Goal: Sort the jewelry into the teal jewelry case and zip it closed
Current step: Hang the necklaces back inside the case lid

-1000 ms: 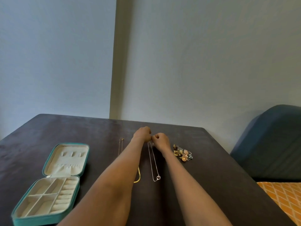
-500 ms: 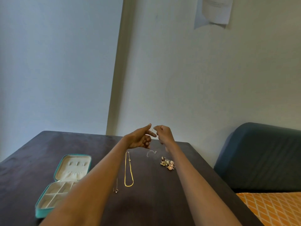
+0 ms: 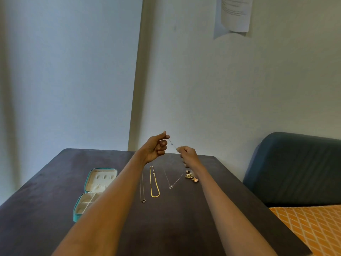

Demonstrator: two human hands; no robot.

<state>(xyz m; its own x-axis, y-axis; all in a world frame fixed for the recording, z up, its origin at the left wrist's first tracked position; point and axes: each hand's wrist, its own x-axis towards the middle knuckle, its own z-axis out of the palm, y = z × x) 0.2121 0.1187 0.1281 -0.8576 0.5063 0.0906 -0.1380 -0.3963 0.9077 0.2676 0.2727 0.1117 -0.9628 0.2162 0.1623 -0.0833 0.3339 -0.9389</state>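
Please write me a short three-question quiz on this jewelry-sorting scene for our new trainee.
1. True or false: the teal jewelry case lies zipped shut.
2. What is stretched between the left hand and the right hand? A) the gold chain B) a thin silver chain C) a ring
3. Fill in: the gold chain lies on the ___ table.

Key: 1. False, it lies open. 2. B, the thin silver chain is pinched at both ends, above the table. 3. Dark.
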